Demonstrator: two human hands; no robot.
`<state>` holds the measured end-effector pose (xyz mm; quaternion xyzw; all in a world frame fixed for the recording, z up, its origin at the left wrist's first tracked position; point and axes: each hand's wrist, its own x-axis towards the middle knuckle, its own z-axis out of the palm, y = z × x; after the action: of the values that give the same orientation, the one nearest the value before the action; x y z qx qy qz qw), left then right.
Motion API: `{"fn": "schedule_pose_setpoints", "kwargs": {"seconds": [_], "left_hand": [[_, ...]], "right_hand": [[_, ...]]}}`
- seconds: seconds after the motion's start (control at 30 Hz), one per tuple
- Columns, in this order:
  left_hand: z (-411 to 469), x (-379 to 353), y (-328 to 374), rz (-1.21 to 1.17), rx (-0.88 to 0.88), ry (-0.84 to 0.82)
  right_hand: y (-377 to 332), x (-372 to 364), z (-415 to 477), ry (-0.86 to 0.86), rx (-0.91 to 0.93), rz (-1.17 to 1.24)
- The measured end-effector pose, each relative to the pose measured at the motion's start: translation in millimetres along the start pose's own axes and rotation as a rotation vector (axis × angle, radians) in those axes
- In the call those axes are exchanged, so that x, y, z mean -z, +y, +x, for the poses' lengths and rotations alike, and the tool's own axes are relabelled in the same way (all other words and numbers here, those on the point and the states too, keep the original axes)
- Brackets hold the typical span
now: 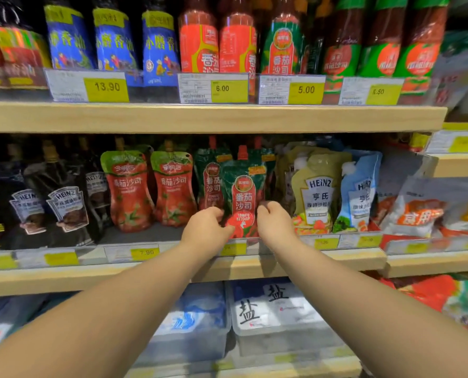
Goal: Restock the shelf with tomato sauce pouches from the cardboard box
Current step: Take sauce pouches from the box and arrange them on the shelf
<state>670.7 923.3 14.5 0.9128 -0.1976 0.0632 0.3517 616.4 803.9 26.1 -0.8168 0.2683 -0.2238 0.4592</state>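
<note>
Tomato sauce pouch (243, 197) upright, spout up, seemingly gripped

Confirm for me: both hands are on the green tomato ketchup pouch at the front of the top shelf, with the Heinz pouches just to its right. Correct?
Not quite. The head view shows the tomato ketchup pouch on the middle shelf, not the top one. The rest holds: the left hand and right hand grip its sides, and the Heinz pouches stand just to its right.

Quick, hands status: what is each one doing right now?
Left hand: closed on the lower left edge of the green ketchup pouch.
Right hand: closed on the same pouch's right edge, standing it on the middle shelf.
</note>
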Motion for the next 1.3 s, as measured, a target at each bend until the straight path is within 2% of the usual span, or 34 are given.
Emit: {"fn": "schedule_pose_setpoints", "kwargs": {"seconds": [0.13, 0.4, 0.53, 0.6, 0.7, 0.8, 0.87, 1.07, 1.13, 1.23, 1.3], "left_hand": [[0, -6, 8, -0.003, -0.026, -0.012], [4, -16, 32, 0.004, -0.043, -0.189], [1, -15, 32, -0.025, -0.050, -0.253], [-3, -8, 26, -0.065, -0.050, -0.181], [-16, 11, 9, -0.207, -0.085, 0.111], [-53, 26, -29, -0.457, 0.012, 0.292], [-85, 26, -67, -0.590, 0.183, 0.299], [-181, 40, -214, -0.573, 0.564, 0.324], [-205, 50, -265, -0.464, 0.688, 0.205], [-225, 69, -324, -0.383, 0.767, -0.187], [-237, 87, -356, -0.380, 0.830, -0.278]], "right_hand": [[7, 3, -7, -0.006, 0.069, -0.066], [19, 21, -4, -0.047, 0.065, -0.094], [19, 22, -5, 0.038, 0.033, -0.071], [16, 19, -12, 0.156, 0.080, -0.036], [7, 7, -28, 0.215, 0.220, 0.003], [0, -34, -55, 0.081, 0.269, 0.050], [-1, -72, -85, -0.045, 0.213, 0.095], [8, -189, -191, -0.378, 0.106, -0.021], [11, -221, -220, -0.498, 0.093, -0.079], [21, -260, -256, -0.673, 0.024, -0.188], [28, -284, -276, -0.714, -0.027, -0.245]]}}
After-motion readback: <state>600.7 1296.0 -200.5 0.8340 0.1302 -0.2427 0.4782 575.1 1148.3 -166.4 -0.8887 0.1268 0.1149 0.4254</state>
